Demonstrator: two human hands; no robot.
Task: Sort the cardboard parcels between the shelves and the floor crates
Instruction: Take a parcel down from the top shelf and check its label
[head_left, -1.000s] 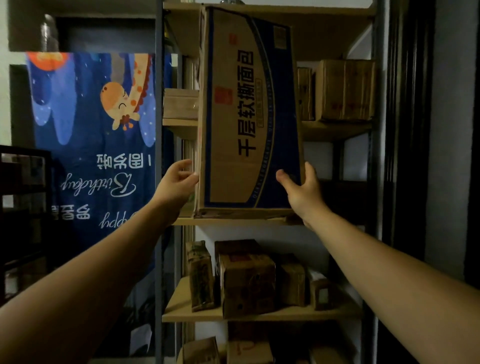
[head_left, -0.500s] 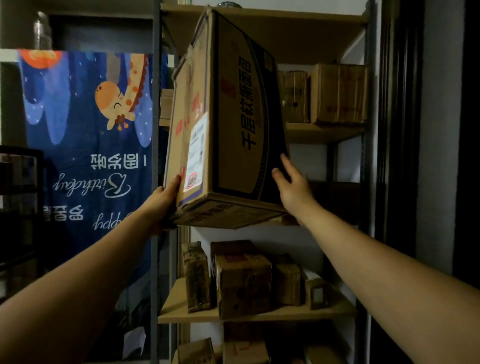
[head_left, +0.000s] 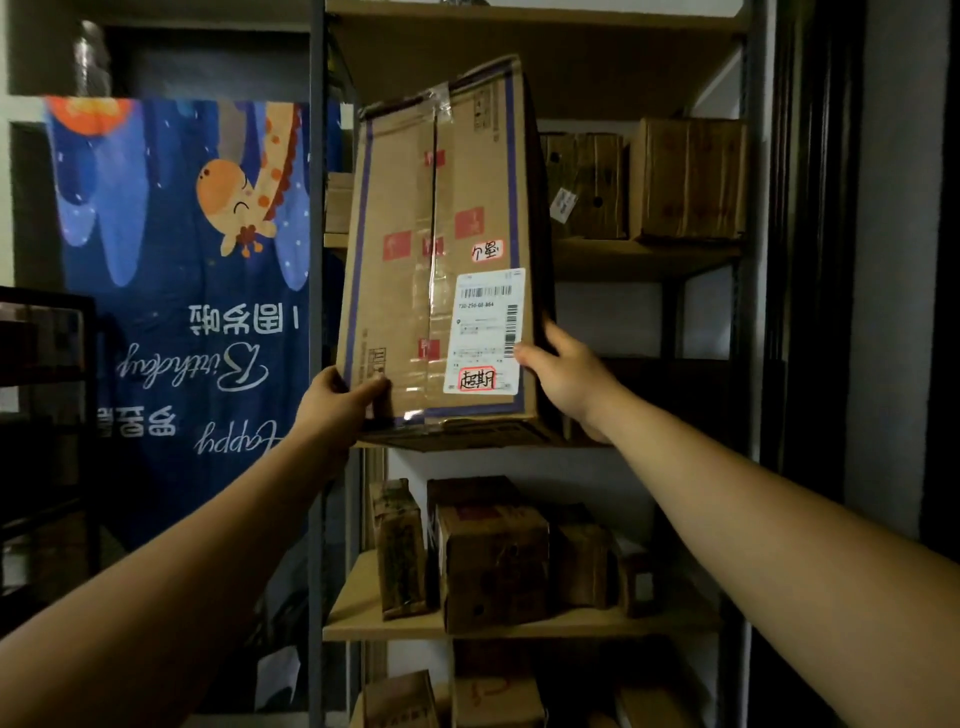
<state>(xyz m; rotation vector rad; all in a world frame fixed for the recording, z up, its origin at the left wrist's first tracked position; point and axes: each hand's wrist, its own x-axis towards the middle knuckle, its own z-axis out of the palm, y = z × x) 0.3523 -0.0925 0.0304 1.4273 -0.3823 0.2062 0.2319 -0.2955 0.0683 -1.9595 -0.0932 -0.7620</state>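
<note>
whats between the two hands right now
The tall cardboard parcel, white shipping label facing the camera; left hand and right hand grip its lower edges. Head view.

L hand + R hand grip tall parcel at shelf front.

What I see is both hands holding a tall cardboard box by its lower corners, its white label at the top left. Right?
Not quite: the head view shows the white label at the lower right of the cardboard box, beside the right hand. The left hand grips the other lower corner.
</note>
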